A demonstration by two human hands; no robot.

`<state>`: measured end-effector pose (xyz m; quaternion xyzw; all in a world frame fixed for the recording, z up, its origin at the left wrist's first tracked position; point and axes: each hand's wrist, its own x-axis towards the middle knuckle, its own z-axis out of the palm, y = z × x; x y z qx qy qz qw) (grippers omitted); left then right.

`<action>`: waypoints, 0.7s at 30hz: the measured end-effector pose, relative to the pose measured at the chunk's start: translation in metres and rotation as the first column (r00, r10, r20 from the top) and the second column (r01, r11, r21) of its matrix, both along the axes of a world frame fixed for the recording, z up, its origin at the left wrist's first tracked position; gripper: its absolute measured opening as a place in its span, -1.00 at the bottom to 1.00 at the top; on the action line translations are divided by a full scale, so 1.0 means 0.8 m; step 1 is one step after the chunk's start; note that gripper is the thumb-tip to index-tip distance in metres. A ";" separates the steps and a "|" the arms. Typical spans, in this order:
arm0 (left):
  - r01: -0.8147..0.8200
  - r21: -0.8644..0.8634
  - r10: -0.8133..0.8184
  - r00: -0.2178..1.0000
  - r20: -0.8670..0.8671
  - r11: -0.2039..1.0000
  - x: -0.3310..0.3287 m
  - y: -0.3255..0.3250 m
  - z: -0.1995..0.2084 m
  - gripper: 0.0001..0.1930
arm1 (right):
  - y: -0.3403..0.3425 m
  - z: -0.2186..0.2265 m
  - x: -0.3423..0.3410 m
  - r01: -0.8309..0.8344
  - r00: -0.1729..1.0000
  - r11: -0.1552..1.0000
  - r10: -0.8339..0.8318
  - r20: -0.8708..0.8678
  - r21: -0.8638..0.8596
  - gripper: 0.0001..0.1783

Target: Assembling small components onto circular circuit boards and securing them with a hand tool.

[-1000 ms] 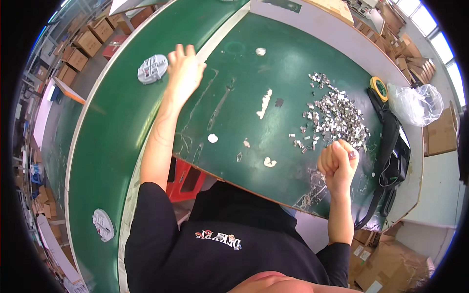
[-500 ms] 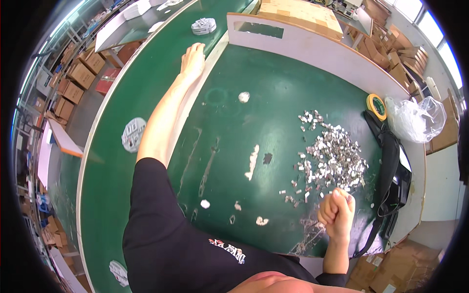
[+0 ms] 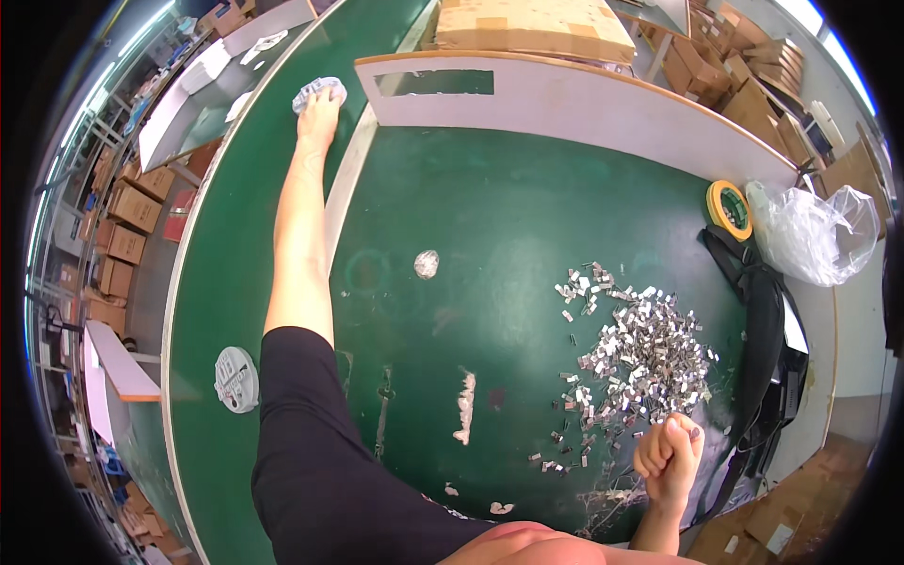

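My left arm is stretched far forward over the green belt at the left. My left hand has its fingers closed over the near edge of a round grey moulded part. The fingers hide some of that part. Close to the near right, my right hand is curled into a fist with the thumb on top. A tiny dark spot shows at its fingertips, too small to name. Just beyond the fist lies a loose pile of small silvery metal pieces on the green tabletop.
Another round grey part lies on the belt beside my left upper arm. A crumpled whitish ball sits mid-table. Along the right stand yellow tape rolls, a clear plastic bag and a black bag. A white partition borders the far side.
My left hand has reached farther forward and come onto the far grey part, which it was short of before. The view has shifted. My right fist stays closed beside the metal pile.
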<state>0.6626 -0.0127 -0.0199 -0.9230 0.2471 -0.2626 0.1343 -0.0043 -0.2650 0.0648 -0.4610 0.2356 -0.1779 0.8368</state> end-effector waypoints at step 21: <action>0.660 -0.248 -0.659 0.496 -0.565 0.709 -0.617 0.132 0.159 -0.76 | 0.024 0.041 -0.026 -0.351 0.927 0.809 0.230 -0.296 -0.471 -0.86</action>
